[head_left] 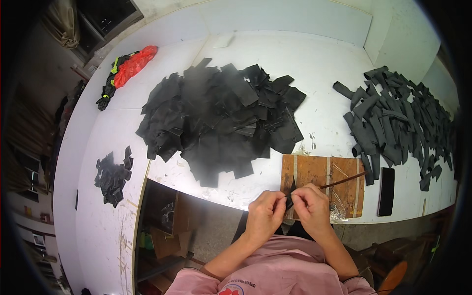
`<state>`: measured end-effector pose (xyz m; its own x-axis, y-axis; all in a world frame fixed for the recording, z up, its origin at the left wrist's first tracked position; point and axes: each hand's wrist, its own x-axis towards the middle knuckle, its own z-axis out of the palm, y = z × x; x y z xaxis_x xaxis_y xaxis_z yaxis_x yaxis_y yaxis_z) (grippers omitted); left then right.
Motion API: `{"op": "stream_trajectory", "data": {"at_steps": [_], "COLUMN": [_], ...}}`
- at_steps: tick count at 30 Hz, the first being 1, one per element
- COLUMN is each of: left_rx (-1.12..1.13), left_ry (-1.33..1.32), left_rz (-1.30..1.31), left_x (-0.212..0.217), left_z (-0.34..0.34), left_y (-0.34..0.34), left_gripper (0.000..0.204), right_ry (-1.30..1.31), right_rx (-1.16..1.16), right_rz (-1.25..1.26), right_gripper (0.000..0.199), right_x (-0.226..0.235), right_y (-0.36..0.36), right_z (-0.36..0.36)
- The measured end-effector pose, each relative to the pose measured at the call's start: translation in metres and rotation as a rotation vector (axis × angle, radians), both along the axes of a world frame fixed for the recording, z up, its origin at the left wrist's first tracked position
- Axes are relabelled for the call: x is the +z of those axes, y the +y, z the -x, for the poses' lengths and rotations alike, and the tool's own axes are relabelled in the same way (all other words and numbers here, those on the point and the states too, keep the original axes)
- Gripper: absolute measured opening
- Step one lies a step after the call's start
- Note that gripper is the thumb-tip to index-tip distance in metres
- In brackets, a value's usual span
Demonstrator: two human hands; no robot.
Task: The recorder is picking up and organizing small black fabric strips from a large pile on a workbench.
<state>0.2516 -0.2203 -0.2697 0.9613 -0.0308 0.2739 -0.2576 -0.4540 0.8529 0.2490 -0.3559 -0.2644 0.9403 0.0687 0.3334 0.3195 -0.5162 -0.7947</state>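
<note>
I am pinching a small black piece (289, 200) between the fingertips of both hands, just over the near edge of the white table (324, 64). My left hand (264, 214) is closing on its left side, and my right hand (311, 208) is closing on its right side while also holding a thin brown stick (344, 180) that is slanting up and away to the right. The piece looks like thin, light, limp sheet material, so I am judging that it will fold rather than resist, and that it is best taken at its edges with fingertips, not the palm; it seems unlikely to break, though it could slip if pinched loosely.

Just beyond my hands a brown wooden board (314, 173) is lying flat on the table, with a shiny clear patch at its right end. A flat black rectangular object (386, 185) is lying just right of the board. Further out, a large heap of black cut pieces (221, 115) is sitting at the middle of the table, and a spread of narrower black strips (398, 118) is lying to the right. To the left, a small cluster of black scraps (114, 177) is resting well apart from the heap. At the far left corner, a red and black bundle (127, 71) is lying near the table's edge.
</note>
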Motion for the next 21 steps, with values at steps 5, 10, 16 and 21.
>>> {"op": "stream_trajectory", "data": {"at_steps": [5,10,16,21], "left_rx": [-0.046,-0.03,0.153,-0.481], "left_ry": [0.106,-0.174,0.57,0.933], "left_rz": [0.186,0.069,0.676,1.461], "left_x": [0.005,-0.004,0.006,0.011], "left_z": [0.003,0.006,-0.001,-0.011], "left_y": [-0.007,-0.015,-0.019,0.008], "left_gripper": [0.007,0.011,0.015,0.026], "right_ry": [0.262,-0.011,-0.048,0.613], "right_rx": [-0.039,-0.048,-0.153,0.116], "right_rz": [-0.428,-0.113,0.096,-0.973], "right_gripper": [0.011,0.012,0.014,0.007], "right_x": [0.002,0.006,-0.012,-0.012], "right_y": [-0.003,-0.001,0.005,-0.017], "right_z": [0.007,0.003,0.0,0.004]}}
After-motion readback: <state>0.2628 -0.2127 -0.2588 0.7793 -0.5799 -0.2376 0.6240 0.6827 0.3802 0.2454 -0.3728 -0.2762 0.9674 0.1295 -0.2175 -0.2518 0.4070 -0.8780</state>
